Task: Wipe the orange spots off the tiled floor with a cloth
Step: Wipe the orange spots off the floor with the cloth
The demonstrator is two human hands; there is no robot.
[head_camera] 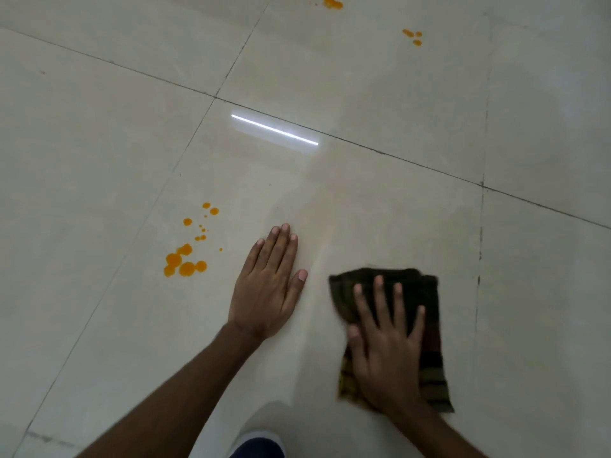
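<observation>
Cloth (428,294) on the tiled floor (99,143), orange spots (186,259) not yet reached.
The cloth is pressed by the right hand (386,352), fingers spread wide, probably for even pressure; its long axis is pointed away from the person. Left of the cloth the left hand (267,289) is laid flat, fingers straight, likely for support; the orange spots are seen further left.

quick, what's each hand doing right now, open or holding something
Left hand: open, flat on the tiled floor, holding nothing.
Right hand: open, fingers spread, pressing the dark cloth to the floor.
</observation>
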